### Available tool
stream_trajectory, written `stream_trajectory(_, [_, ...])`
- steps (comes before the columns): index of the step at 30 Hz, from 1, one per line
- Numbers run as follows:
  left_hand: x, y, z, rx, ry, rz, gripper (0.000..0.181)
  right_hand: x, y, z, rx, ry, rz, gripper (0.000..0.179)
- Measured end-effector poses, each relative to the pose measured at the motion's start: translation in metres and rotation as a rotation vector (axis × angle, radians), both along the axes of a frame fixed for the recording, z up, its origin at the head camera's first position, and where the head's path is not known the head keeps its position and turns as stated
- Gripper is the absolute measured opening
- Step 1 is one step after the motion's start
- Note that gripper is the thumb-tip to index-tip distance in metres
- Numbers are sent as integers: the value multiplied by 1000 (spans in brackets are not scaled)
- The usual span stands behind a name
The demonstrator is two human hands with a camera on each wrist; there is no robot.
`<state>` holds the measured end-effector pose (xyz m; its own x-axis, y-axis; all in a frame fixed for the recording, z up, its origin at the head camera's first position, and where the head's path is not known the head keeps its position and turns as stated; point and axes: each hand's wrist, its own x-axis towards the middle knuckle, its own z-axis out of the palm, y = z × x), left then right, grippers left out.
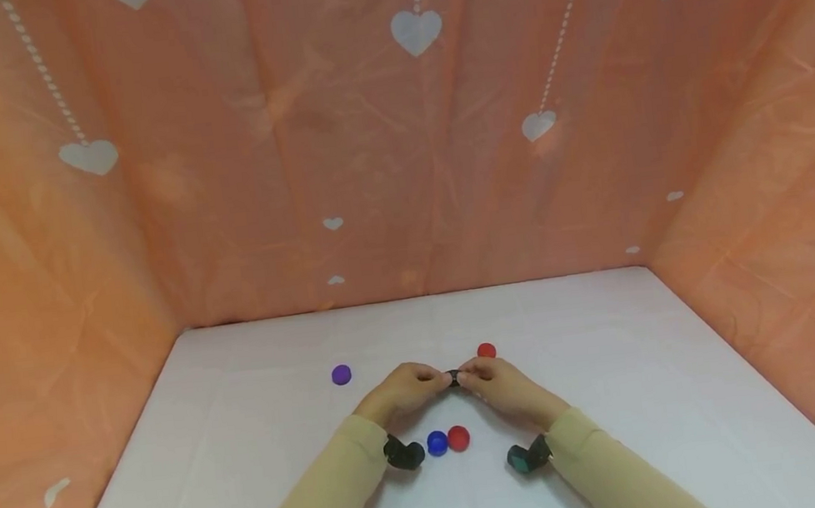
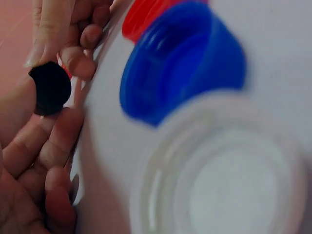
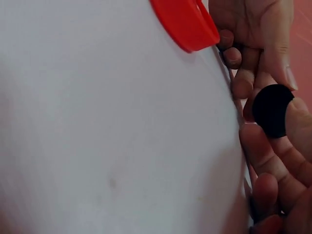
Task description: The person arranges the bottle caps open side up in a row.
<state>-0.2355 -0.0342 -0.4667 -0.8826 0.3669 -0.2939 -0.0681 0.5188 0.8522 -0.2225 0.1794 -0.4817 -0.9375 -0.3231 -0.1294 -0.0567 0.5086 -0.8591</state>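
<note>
A small round black cap (image 1: 454,378) is between my two hands over the middle of the table. My left hand (image 1: 405,390) pinches its left side with thumb and fingers, and my right hand (image 1: 507,387) pinches the right side. In the left wrist view the flat dark face of the black cap (image 2: 51,88) shows between the fingertips. Nearer to me, a blue bottle cap (image 1: 437,443) and a red bottle cap (image 1: 459,438) lie side by side. Another red cap (image 1: 486,350) lies just beyond my right hand.
Off to the left on the white table (image 1: 247,440) sits a purple cap (image 1: 342,375). A blurred white cap (image 2: 229,180) fills the front of the left wrist view; the head view does not show it. Orange cloth (image 1: 367,166) with hearts encloses the table's back and sides.
</note>
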Motion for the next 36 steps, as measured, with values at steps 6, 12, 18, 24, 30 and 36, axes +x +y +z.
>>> stream_trajectory(6, [1,4,0,56,9,29,23,1,-2,2,-12,-18,-29,25])
stream_trajectory(12, [2,-1,3,116,0,41,28,4,-4,-2,-66,-20,-18,27])
stream_trajectory(18, [8,0,7,184,9,14,30,11,1,3,-82,21,-17,27])
stream_trajectory(24, [12,3,13,209,56,12,25,19,1,14,-156,45,-76,26])
stream_trajectory(30, [16,2,10,184,45,27,23,24,-1,13,-166,38,-98,24])
stream_trajectory(36, [20,2,12,205,25,23,24,23,2,11,-161,36,-80,26])
